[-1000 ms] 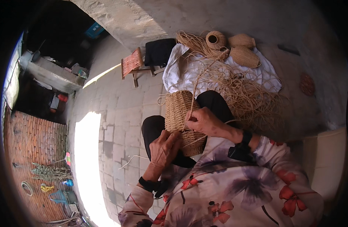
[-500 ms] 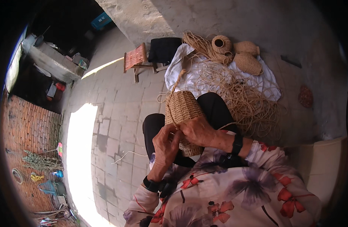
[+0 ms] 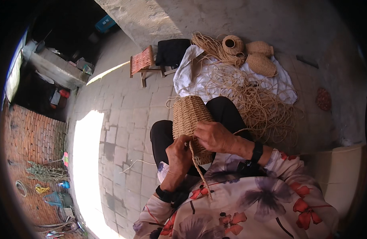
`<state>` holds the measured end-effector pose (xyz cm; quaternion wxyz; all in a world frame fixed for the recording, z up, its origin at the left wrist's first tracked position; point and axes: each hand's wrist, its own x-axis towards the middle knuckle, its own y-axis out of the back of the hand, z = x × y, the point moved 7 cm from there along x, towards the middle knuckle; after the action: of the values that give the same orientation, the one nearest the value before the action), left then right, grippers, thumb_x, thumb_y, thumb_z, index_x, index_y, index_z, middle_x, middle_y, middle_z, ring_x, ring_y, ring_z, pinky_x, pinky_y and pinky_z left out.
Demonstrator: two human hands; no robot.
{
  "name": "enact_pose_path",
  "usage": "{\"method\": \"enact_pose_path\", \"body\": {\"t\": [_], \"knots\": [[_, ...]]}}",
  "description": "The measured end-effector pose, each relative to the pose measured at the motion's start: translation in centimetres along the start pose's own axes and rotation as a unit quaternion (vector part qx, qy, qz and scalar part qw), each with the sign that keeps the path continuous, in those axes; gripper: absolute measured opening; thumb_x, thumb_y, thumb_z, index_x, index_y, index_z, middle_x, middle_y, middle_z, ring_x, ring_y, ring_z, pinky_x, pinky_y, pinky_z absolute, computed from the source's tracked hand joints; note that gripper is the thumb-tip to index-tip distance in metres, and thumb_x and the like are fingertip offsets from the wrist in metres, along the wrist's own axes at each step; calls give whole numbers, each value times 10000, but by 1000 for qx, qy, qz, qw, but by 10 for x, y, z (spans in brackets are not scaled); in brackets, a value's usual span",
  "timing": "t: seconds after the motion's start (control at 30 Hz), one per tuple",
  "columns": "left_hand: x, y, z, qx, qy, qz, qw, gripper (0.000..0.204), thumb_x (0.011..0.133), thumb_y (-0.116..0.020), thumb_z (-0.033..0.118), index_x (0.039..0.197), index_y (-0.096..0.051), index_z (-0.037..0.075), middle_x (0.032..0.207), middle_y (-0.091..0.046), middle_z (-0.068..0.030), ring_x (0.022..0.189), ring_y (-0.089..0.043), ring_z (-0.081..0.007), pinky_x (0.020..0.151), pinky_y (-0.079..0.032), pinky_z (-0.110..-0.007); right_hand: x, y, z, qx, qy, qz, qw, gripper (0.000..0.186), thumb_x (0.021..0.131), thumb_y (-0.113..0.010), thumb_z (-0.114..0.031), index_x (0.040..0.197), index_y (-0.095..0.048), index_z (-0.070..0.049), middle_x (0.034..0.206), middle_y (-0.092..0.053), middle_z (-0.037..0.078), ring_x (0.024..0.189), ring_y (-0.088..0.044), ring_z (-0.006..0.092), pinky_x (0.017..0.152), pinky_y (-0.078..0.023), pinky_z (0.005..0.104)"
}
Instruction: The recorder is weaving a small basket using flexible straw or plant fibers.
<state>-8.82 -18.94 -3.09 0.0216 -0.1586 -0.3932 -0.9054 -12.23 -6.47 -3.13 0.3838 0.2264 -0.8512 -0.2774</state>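
A woven straw-coloured cord basket (image 3: 190, 113) rests tilted between my knees. A thick twisted cord (image 3: 200, 172) hangs from its near side down onto my shirt. My left hand (image 3: 178, 156) is closed at the top of this cord, thumb and forefinger pinching it against the weave. Just to the right, my right hand (image 3: 216, 137) presses against the basket wall with fingers bent together; what they pinch is hidden behind them. A loose cord end (image 3: 137, 161) sticks out on the left, and another strand runs from beside my right wrist toward the pile.
Beyond my knees, a tangle of cord (image 3: 263, 113) spreads over a white cloth (image 3: 186, 75). Several finished woven vessels (image 3: 261, 65) lie at its far side. A small folding stool (image 3: 142, 61) and a black cushion (image 3: 172, 53) stand far left of the cloth. Brick wall (image 3: 32, 131) at left.
The twisted cord, which pointed away over the basket's far end, now hangs toward me. My right hand has lifted and curled its fingers; my left hand has shifted slightly right.
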Motion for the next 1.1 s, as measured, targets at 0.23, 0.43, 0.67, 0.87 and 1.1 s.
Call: {"method": "enact_pose_path", "body": {"t": [0.23, 0.43, 0.67, 0.87, 1.1], "knots": [[5, -1, 3, -245, 215, -93, 941, 264, 814, -552, -9, 1062, -538, 80, 877, -650, -99, 557, -568, -157, 517, -448, -276, 0, -4, -1, -31, 0, -13, 999, 93, 717, -598, -32, 789, -539, -27, 793, -512, 106, 744, -582, 282, 637, -503, 365], [-11, -8, -10, -501, 369, -107, 775, 421, 814, -523, -24, 1194, -442, 138, 1010, -610, -38, 539, -394, -29, 464, -290, -172, 13, -10, -21, -179, 57, -53, 981, 72, 730, -575, -84, 765, -558, -23, 765, -544, 86, 727, -615, 228, 617, -528, 307], [-14, 3, -12, -437, 315, -100, 837, 480, 797, -557, 4, 1241, -416, 121, 990, -612, -44, 659, -509, -62, 514, -414, -181, 17, -19, -29, -304, 102, -109, 941, 83, 699, -601, -102, 715, -560, -31, 665, -544, 79, 682, -612, 219, 549, -512, 309], [-19, 72, -70, -371, 269, 93, 884, 473, 800, -569, 89, 1250, -429, 56, 991, -616, -83, 678, -563, -107, 562, -463, -198, -22, 30, 36, -50, -162, -28, 985, 85, 708, -595, -52, 783, -566, -24, 751, -576, 95, 684, -596, 279, 585, -492, 371], [-10, 72, -61, -337, 255, 131, 897, 293, 825, -577, 132, 1097, -528, 34, 982, -610, -86, 634, -521, -82, 537, -419, -191, 5, 19, -1, -25, -32, -19, 999, 108, 749, -590, -68, 821, -517, -34, 838, -577, 108, 834, -581, 278, 730, -484, 363]]}}
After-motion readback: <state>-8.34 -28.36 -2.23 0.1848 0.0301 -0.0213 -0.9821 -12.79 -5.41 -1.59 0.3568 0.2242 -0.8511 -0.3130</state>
